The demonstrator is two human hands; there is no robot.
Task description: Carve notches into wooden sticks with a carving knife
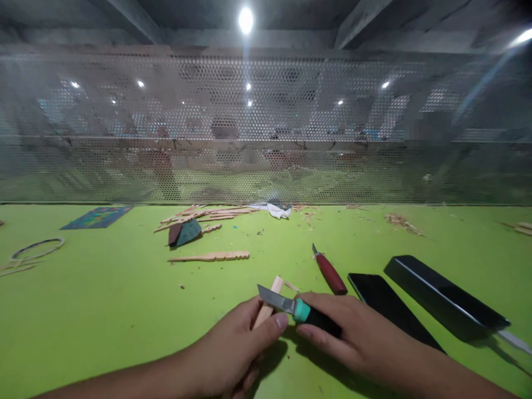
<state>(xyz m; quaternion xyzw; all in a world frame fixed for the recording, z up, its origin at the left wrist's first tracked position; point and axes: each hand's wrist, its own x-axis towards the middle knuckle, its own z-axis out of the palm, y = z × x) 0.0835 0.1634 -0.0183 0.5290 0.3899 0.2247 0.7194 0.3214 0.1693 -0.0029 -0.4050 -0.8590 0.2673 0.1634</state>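
Observation:
My left hand (245,343) is closed around a pale wooden stick (263,313), whose squared end sticks up past the fingers. In my right hand (349,327) is a carving knife (276,298) with a black and teal handle, its blade pointing left. The blade lies across the stick near my left thumb; whether its edge bites into the wood I cannot tell. Beyond my right hand lies a second knife (330,271) with a dark red handle. A carved wooden stick (210,256) with a notched end rests on the green table farther off.
Right of my right hand are a black phone (390,305) and a black box-like device (446,296) with a cable. Wooden sticks (220,213), folded sandpaper (185,233), white tissue (278,210) and shavings (401,223) lie toward a perforated screen (266,127). A ring (37,249) lies left.

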